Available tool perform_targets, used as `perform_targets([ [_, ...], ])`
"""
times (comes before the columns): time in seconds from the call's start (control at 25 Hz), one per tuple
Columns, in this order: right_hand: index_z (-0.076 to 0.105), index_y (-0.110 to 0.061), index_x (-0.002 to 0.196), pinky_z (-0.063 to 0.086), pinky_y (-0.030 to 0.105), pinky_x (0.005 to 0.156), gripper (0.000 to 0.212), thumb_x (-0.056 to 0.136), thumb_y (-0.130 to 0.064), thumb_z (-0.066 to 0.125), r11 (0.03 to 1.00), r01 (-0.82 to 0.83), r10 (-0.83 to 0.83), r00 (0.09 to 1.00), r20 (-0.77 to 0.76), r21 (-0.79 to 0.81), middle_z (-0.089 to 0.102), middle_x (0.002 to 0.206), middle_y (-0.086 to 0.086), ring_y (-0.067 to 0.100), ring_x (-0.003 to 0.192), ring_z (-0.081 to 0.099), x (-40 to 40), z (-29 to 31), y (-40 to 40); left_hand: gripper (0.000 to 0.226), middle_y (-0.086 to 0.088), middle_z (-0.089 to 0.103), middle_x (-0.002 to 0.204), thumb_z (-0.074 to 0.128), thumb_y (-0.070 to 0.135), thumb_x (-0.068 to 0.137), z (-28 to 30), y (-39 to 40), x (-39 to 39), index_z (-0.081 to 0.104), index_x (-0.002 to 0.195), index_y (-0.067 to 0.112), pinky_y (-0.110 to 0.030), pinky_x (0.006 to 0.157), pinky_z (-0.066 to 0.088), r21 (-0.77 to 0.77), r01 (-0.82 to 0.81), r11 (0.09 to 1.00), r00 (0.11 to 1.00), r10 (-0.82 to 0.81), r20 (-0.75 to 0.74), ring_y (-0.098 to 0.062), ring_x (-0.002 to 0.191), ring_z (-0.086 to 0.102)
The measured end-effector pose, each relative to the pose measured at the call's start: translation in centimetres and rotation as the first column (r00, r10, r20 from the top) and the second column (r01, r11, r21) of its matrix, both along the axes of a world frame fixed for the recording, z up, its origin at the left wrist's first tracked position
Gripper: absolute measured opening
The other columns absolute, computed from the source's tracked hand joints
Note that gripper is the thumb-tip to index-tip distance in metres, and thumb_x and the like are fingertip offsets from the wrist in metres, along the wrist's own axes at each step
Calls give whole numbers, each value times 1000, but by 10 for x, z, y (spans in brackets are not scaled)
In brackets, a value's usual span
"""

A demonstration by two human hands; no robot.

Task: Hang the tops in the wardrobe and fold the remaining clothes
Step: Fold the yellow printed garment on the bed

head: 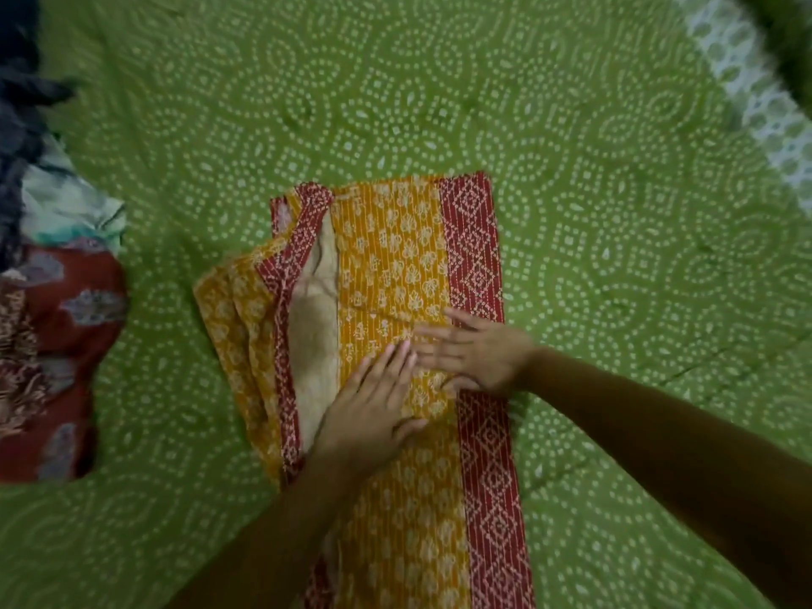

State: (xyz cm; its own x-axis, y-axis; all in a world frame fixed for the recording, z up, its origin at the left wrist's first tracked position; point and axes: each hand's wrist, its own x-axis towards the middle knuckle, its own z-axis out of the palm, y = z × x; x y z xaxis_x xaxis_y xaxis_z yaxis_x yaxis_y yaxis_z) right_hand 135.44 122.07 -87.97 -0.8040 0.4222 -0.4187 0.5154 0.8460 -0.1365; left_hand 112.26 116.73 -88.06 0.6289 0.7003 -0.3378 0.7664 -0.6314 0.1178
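At the left edge I saw a heap of clothes (52, 301), a red floral piece in front and darker ones behind, lying on the green bedspread (615, 213). Near the middle lay the yellow garment (386, 257) with red borders, folded into a long strip. My left hand (373, 402) lay flat on it, fingers straight. Just beside it my right hand (474, 351) also pressed flat on the cloth, fingers spread, the fingertips of both nearly touching.
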Motion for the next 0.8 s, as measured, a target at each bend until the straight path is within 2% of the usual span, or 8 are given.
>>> perform_targets([
  [0.04,-1,-30,150,-22,44,113,57,99,-55,7,995,44,-44,999,3,92,0,159,-4,24,145,-12,11,-5,27,76,-4,-4,161,12,66,95,-5,26,-6,-8,151,19,-46,118,-3,6,-44,999,999,44,6,-19,145,-19],
  [0.12,-7,-33,151,-15,49,115,59,98,-57,3,876,390,-400,916,-24,284,-10,159,-2,25,146,-10,25,-8,95,78,1,-12,160,18,66,95,-8,90,-8,-9,152,21,-47,119,-1,73,-221,973,974,216,68,-20,146,-14],
  [0.24,-10,-25,151,-13,48,112,65,97,-59,0,482,816,-838,535,-102,319,-11,160,5,28,146,-10,35,8,164,76,-3,-13,160,17,59,97,1,179,6,-8,152,13,-42,119,3,91,-499,862,863,486,137,-21,147,-7],
  [0.36,-2,-11,152,-5,49,118,65,101,-50,9,209,964,-921,251,-299,165,-5,160,11,30,147,-7,-14,9,121,67,-11,-7,160,9,46,100,9,161,38,-5,151,7,-46,120,5,191,-542,818,840,534,95,-27,147,-6],
  [0.48,-3,-11,153,8,50,118,60,103,-39,16,403,914,-879,401,-257,49,-9,160,9,25,147,-9,-71,-8,-31,62,-12,-13,159,11,37,101,-4,35,44,-8,151,6,-46,120,0,169,-350,922,937,347,46,-27,146,-13],
  [0.56,5,-12,153,14,49,117,59,102,-39,20,522,853,-840,517,-164,14,-4,161,6,23,148,-5,-83,-10,-145,61,-10,-4,160,19,36,100,-11,-75,18,8,152,7,-45,119,-2,31,-231,972,968,227,106,-25,147,-10],
  [0.68,19,-15,152,16,48,114,59,101,-44,19,617,786,-787,616,-37,-35,7,161,4,23,148,8,-79,-5,-265,59,-7,22,157,29,43,98,-2,-212,-26,29,149,13,-44,117,8,-121,13,993,995,-1,95,-22,148,0],
  [0.8,30,-19,146,26,46,108,57,101,-49,14,608,786,-785,616,62,-106,35,152,3,25,139,30,-79,14,-282,62,-2,25,157,33,50,97,20,-245,-48,27,150,18,-44,112,17,-168,141,976,983,-118,139,-22,148,3],
])
